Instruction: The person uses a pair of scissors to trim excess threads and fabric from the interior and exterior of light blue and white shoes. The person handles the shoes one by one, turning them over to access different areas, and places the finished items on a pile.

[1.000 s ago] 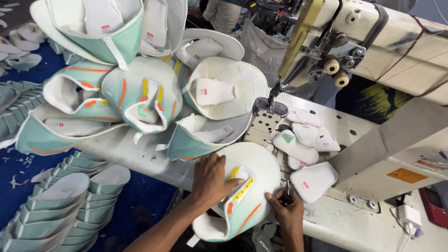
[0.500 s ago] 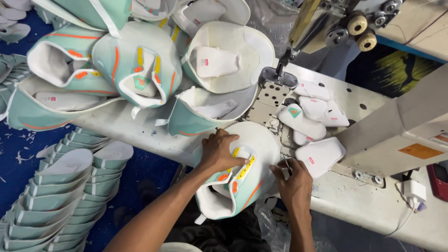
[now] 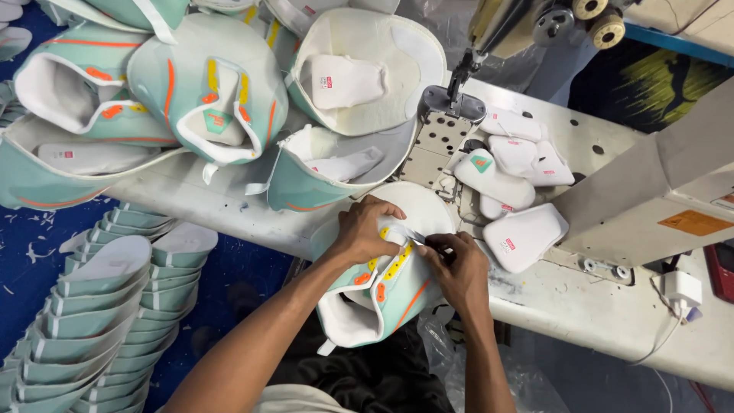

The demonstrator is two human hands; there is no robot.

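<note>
White worktop (image 3: 596,306) runs across the view, with blue floor (image 3: 229,268) at the left. Nearest, the left hand (image 3: 365,229) presses down, fingers curled, on a mint shoe upper (image 3: 382,294) with orange and yellow trim that hangs over the table's near edge. The right hand (image 3: 457,268) touches the same upper from the right, its fingers pinched shut on a thin white strip (image 3: 417,237) at the upper's top. Just right lie white tongue pads (image 3: 512,199). Stacked mint pieces (image 3: 99,306) stand on the floor at the left. Farther back, more uppers (image 3: 206,92) are heaped beside the sewing machine (image 3: 535,23).
</note>
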